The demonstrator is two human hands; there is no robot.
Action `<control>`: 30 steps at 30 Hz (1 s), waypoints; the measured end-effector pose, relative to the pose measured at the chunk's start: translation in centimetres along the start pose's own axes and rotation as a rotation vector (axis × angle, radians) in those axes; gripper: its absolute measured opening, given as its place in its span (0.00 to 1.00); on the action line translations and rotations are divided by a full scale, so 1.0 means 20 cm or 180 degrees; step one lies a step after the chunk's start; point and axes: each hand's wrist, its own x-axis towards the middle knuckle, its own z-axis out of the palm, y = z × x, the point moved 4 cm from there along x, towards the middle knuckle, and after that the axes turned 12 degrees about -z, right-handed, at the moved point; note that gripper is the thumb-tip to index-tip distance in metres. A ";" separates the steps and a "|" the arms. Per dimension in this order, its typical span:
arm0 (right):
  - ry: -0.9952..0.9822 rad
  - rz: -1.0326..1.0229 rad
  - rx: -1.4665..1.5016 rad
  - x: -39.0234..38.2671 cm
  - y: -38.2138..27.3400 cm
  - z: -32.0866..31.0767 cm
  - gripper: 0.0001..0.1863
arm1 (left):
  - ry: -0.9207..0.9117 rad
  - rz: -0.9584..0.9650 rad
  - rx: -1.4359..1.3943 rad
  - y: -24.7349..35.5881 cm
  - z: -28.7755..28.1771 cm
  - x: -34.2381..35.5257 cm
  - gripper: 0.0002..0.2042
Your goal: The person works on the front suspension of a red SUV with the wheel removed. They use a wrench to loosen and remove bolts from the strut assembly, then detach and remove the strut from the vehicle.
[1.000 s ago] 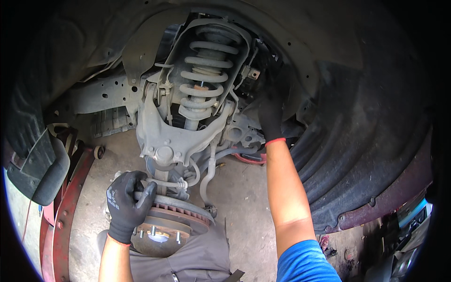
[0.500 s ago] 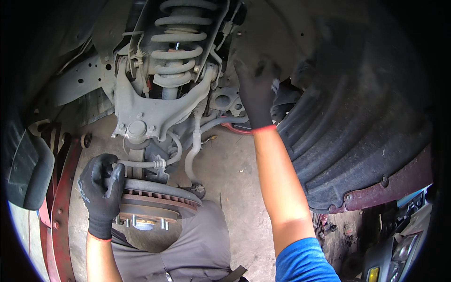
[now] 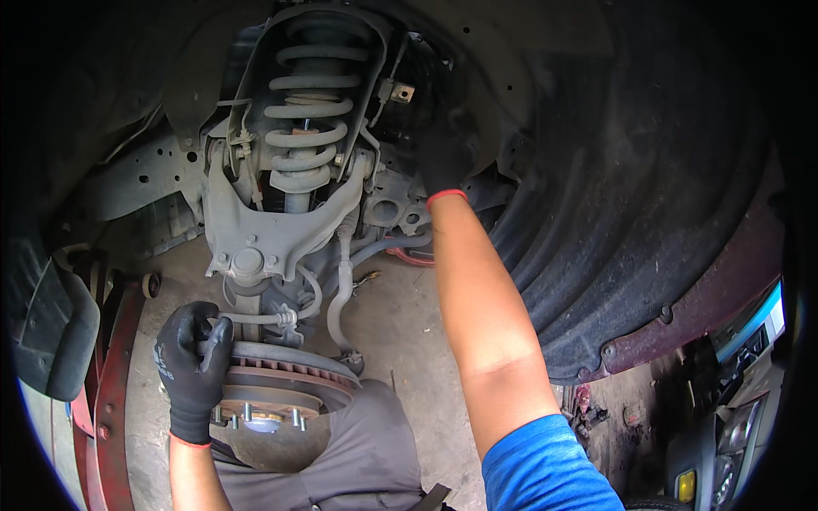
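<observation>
My left hand, in a black glove, grips the top left edge of the rusty brake disc, its fingers curled over the rim. Studs stick out of the hub below. My right hand, also gloved, reaches into dark shadow right of the coil spring, near a small bracket; its fingers are hidden. Above the disc sit the grey upper control arm and a curved hose with a metal fitting. A bent pipe runs down to the right of them.
The ribbed black wheel-arch liner curves along the right. A red metal frame stands at the left. Grey-clad legs are below the disc on the concrete floor. A car headlamp shows at the lower right, with clutter nearby.
My right hand has gone deeper into the shadow beside the spring since half a second ago. My left hand stays on the disc. The view has shifted, so the scene appears displaced.
</observation>
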 end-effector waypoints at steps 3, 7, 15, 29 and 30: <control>0.0667 -0.0585 -0.1296 -0.06 0.27 -0.02 0.20 | 0.0016 0.0054 0.0017 0.00 0.00 0.00 0.10; 0.0773 0.0319 -0.0298 -0.16 0.53 -0.08 0.20 | -0.0030 -0.0056 -0.0004 -0.01 0.00 0.00 0.10; -0.0033 -0.0146 -0.0809 -0.16 0.28 0.09 0.19 | -0.0139 -0.0209 -0.0069 -0.06 0.01 -0.01 0.10; -0.0029 0.1154 0.1242 -0.33 -0.04 0.37 0.16 | -0.0034 0.0007 0.0027 -0.06 0.01 -0.01 0.08; -0.0128 0.0688 0.1022 -0.37 -0.05 0.37 0.16 | -0.0025 0.0035 -0.0006 -0.05 0.01 -0.01 0.09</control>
